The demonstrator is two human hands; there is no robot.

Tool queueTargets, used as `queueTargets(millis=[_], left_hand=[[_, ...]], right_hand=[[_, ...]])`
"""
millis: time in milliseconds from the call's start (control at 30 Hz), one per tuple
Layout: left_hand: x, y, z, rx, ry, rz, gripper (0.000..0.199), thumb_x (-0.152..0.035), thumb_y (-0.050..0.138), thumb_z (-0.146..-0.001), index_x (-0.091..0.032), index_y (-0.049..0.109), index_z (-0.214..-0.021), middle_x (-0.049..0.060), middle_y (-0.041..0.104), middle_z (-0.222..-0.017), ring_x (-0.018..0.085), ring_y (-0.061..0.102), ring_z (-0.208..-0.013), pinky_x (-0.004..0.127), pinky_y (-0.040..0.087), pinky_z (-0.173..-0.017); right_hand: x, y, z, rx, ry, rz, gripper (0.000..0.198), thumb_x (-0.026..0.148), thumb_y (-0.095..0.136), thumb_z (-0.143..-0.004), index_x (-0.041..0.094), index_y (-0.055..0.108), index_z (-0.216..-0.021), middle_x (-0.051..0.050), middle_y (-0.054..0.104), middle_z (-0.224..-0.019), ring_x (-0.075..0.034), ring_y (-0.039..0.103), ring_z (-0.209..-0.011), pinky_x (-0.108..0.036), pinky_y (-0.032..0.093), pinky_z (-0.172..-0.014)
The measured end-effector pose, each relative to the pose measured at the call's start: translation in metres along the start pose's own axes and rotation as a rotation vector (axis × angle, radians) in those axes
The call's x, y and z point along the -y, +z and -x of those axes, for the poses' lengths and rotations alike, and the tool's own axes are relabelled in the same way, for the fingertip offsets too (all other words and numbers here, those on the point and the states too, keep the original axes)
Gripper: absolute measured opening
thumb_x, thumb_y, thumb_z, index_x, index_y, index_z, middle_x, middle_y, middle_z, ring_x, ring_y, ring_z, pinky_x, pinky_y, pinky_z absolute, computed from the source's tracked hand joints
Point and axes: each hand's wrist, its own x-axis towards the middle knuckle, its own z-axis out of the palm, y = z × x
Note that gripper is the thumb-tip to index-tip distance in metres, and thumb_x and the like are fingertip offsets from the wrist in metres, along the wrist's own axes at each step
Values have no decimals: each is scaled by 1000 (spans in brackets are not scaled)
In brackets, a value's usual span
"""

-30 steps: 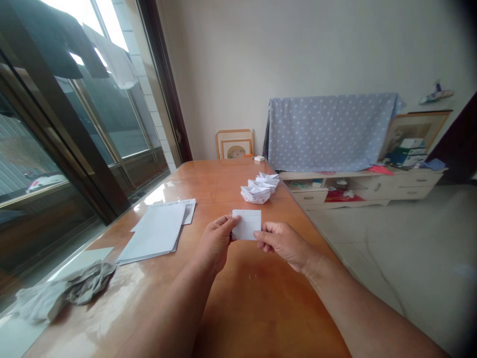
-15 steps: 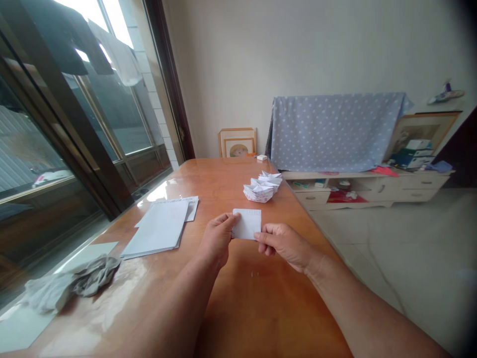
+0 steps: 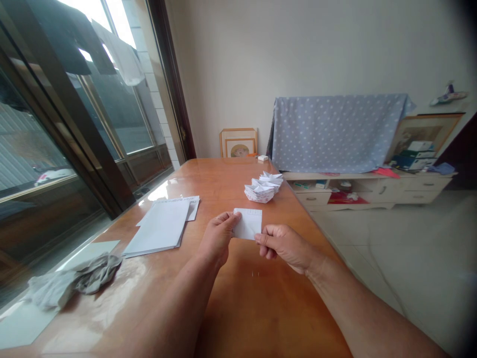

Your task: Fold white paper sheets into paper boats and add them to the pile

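Observation:
Between my hands is a small folded piece of white paper (image 3: pixel 247 224), nearly square, with faint marks along its upper edge. My left hand (image 3: pixel 219 233) pinches its left side, thumb on top. At its lower right corner, my right hand (image 3: pixel 278 241) grips it between thumb and curled fingers. Just beyond the paper stand several folded white paper boats (image 3: pixel 261 191), bunched in nested stacks on the wooden table (image 3: pixel 219 181). The undersides of the fingers are hidden.
On the left lies a stack of white paper sheets (image 3: pixel 160 226), with a crumpled grey cloth (image 3: pixel 97 273) nearer me. A small white box (image 3: pixel 263 158) sits at the table's far end. Along the wall, a low cabinet (image 3: pixel 410 186) carries something under a dotted blue cloth (image 3: pixel 335 132).
Both hands keep their hold on the folded paper, with hardly any movement. The whole view has shifted very slightly.

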Motion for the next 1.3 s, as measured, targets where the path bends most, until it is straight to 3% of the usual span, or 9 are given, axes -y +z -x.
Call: queueTargets(millis=[233,433,633,767,967,1300], left_hand=[[0,-4,-2,-39,11,10,34,-43,82,-71,-15,62,-72,-2,56,-66,10,47,-59,24,33,-58],[-1,-2,0,-39,4,17,34,-43,81,-71,-15,61,-72,-2,54,-65,10,46,-58,24,32,-57],[-2,-1,2,45,18,49,33,-43,77,-77,-15,60,-74,-2,53,-67,10,44,-60,24,33,-57],[-6,2,8,82,99,-54,33,-45,73,-82,-15,62,-75,-1,55,-67,11,45,-63,24,34,-61],[-12,10,19,215,162,-249,34,-47,67,-86,-13,64,-80,1,59,-72,13,48,-67,24,37,-63],[-7,11,17,240,166,-411,37,-49,64,-88,-15,57,-73,-3,51,-65,10,44,-62,22,32,-55]], right_hand=[[-3,-3,-3,23,31,-154,22,36,59,-87,16,66,-80,-6,70,-73,-14,60,-60,-27,45,-60],[1,1,0,23,-2,-104,19,33,62,-86,17,64,-78,-3,68,-70,-12,58,-61,-25,43,-60],[2,0,1,45,-18,-33,20,34,59,-88,17,62,-77,-2,67,-69,-13,58,-61,-26,43,-61],[3,-4,-1,20,-56,-9,22,37,62,-88,16,67,-89,-3,68,-81,-14,59,-69,-28,45,-66],[3,-6,-5,-177,-260,-9,33,48,65,-89,19,66,-103,-3,67,-95,-17,57,-83,-28,44,-72],[-5,-8,-7,-169,-281,81,32,50,61,-92,18,63,-85,1,59,-78,-14,51,-73,-27,41,-66]])
